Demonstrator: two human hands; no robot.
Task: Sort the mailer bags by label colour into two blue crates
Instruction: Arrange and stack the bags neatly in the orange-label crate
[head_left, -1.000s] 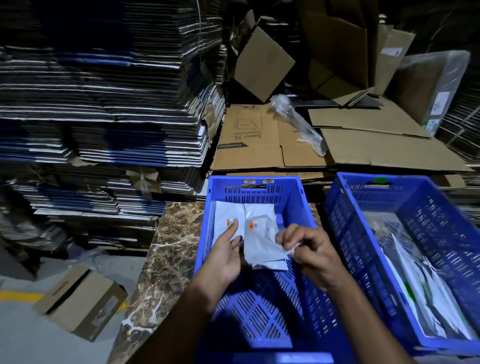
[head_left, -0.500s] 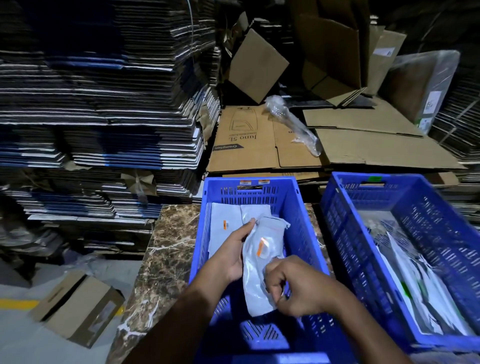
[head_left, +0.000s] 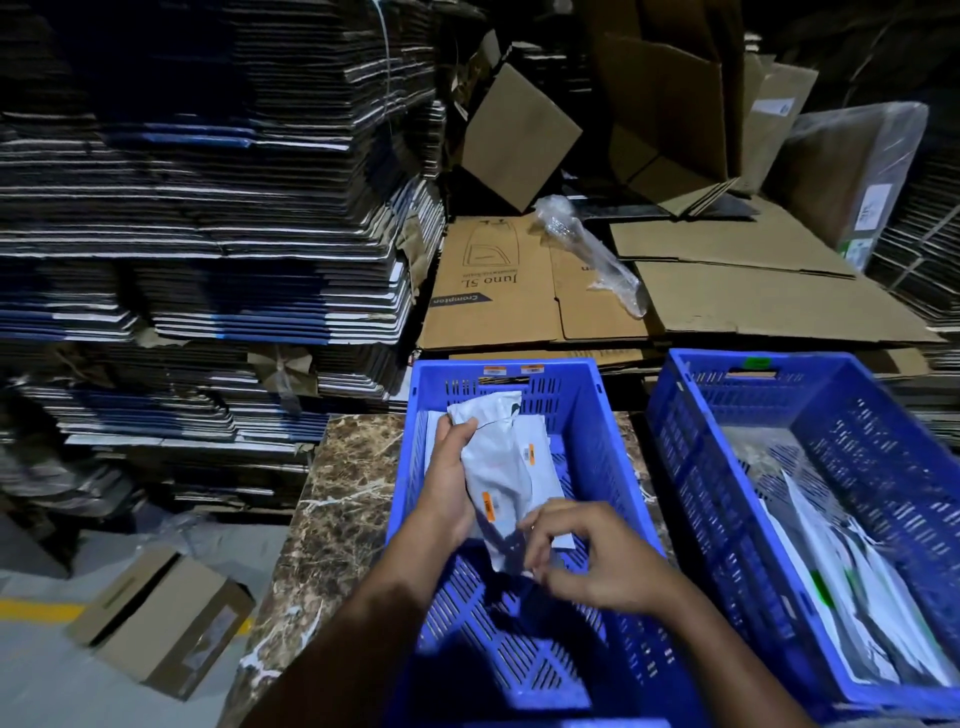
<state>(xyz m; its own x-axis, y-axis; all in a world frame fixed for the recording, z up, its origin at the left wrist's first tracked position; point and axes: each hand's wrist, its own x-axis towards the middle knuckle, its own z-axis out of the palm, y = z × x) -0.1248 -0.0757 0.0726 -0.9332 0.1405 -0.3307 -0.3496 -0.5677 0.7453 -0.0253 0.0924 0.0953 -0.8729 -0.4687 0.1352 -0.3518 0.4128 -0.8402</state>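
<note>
Now both hands work inside the left crate (head_left: 618, 467): left hand (head_left: 447, 486) grips an orange-label mailer bag (head_left: 496, 467) w/ curled fingers, right hand (head_left: 587, 556) pinches its bottom end.

Left crate (head_left: 613, 441): bright blue, slotted walls, two orange stickers on its far rim. Mailer bag (head_left: 496, 467) inside it: white-grey, orange label. Right crate (head_left: 691, 467), beside the left crate: same blue, green sticker; white bags with green labels (head_left: 823, 595). Counter (head_left: 343, 514) under the left crate: brown marble, white veins. Flattened cartons (head_left: 498, 291) behind: tan.
</note>
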